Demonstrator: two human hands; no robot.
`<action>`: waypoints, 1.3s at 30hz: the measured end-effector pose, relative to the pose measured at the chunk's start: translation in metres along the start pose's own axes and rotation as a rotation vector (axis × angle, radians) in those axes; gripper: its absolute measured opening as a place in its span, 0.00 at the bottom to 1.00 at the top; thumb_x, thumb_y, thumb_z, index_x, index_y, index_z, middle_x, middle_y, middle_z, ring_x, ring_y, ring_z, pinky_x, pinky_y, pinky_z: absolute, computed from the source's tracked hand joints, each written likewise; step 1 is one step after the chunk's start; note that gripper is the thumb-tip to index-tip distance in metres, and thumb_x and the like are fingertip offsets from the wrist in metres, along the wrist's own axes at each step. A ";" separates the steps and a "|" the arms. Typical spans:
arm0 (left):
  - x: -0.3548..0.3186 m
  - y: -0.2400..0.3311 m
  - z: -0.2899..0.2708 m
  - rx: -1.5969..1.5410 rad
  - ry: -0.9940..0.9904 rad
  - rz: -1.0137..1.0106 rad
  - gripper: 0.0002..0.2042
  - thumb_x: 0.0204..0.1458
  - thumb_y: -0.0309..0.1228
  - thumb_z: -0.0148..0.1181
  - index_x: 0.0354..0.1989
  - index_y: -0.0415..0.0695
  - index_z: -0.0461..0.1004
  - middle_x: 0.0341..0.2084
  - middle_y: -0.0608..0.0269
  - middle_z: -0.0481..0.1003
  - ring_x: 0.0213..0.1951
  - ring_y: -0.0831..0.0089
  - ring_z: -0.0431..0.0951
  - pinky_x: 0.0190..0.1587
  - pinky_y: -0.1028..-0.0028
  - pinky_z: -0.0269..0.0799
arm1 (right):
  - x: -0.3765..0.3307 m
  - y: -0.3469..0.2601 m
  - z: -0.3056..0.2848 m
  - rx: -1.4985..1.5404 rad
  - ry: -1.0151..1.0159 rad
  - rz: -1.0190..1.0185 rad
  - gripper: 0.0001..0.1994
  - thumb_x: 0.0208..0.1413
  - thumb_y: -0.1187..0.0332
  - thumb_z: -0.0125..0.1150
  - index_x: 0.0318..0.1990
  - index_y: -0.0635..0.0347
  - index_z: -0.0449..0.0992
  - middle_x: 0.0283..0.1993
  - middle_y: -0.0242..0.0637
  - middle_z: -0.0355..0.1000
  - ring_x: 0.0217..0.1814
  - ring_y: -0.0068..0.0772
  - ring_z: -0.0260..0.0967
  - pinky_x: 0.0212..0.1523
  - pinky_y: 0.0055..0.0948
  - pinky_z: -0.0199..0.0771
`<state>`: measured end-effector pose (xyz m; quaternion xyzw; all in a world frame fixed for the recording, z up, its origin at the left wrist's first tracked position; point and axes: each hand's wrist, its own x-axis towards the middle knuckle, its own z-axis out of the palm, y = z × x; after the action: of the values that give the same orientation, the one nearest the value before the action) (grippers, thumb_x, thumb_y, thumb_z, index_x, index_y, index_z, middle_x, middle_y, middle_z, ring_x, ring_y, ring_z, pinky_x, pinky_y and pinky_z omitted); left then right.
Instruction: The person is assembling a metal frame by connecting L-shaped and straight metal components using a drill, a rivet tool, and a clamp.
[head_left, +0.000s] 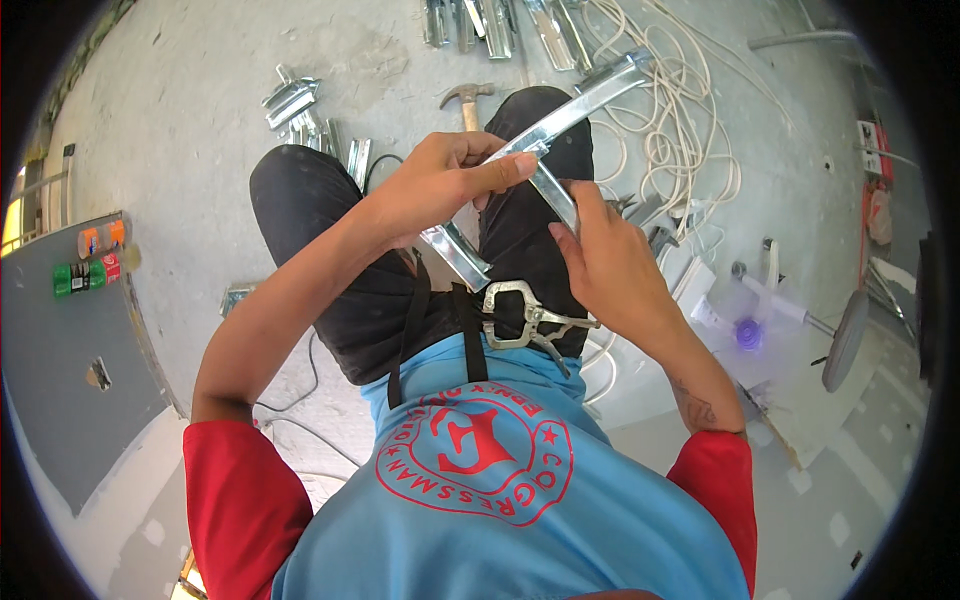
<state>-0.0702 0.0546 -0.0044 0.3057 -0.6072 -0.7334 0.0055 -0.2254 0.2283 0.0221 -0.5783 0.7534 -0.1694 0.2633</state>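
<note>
The floor is bare concrete, and against it the work reads as midway, by my judgement: a heap of white cable lies beyond the knees, a row of cut metal channels lies farther beyond them at the top edge, and a smaller stack of channel offcuts lies beyond the left knee, so stock has been cut and laid out, while the one piece in hand is not yet fixed to anything. That piece, a bent metal channel, is held above the lap, its long leg running up and right past the right knee and its short leg coming down toward the waist. A hammer lies on the floor between the knees, untouched, and locking pliers hang at the waist just below the channel's lower end, also unused. The left hand reaches in from the left with the wrist bent, fingers closed round the bend of the channel, thumb on top. The right hand comes up from the lower right, palm turned inward, its fingers straight and pressed flat against the short leg, steadying rather than gripping it.
</note>
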 end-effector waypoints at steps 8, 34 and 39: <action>0.001 -0.001 -0.001 -0.086 -0.058 0.170 0.28 0.58 0.49 0.67 0.54 0.35 0.77 0.34 0.69 0.75 0.35 0.81 0.69 0.39 0.79 0.64 | -0.006 -0.011 -0.004 -0.165 0.088 -0.037 0.21 0.61 0.76 0.58 0.60 0.67 0.63 0.46 0.60 0.72 0.42 0.66 0.74 0.38 0.54 0.74; 0.006 0.026 -0.017 -0.076 -0.054 -0.031 0.22 0.59 0.50 0.62 0.35 0.37 0.80 0.27 0.64 0.75 0.29 0.81 0.72 0.32 0.80 0.64 | 0.014 -0.014 -0.027 0.040 0.007 -0.058 0.11 0.64 0.74 0.55 0.44 0.67 0.58 0.31 0.62 0.72 0.35 0.71 0.71 0.34 0.59 0.67; 0.000 0.034 -0.014 -0.029 -0.033 -0.051 0.21 0.58 0.48 0.63 0.32 0.39 0.80 0.26 0.66 0.75 0.27 0.81 0.71 0.32 0.79 0.64 | 0.014 -0.018 -0.029 0.058 -0.024 -0.055 0.11 0.65 0.72 0.55 0.45 0.67 0.59 0.25 0.58 0.70 0.31 0.69 0.72 0.32 0.56 0.67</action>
<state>-0.0763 0.0332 0.0245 0.3087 -0.5885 -0.7470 -0.0186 -0.2310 0.2082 0.0531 -0.5929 0.7287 -0.1915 0.2841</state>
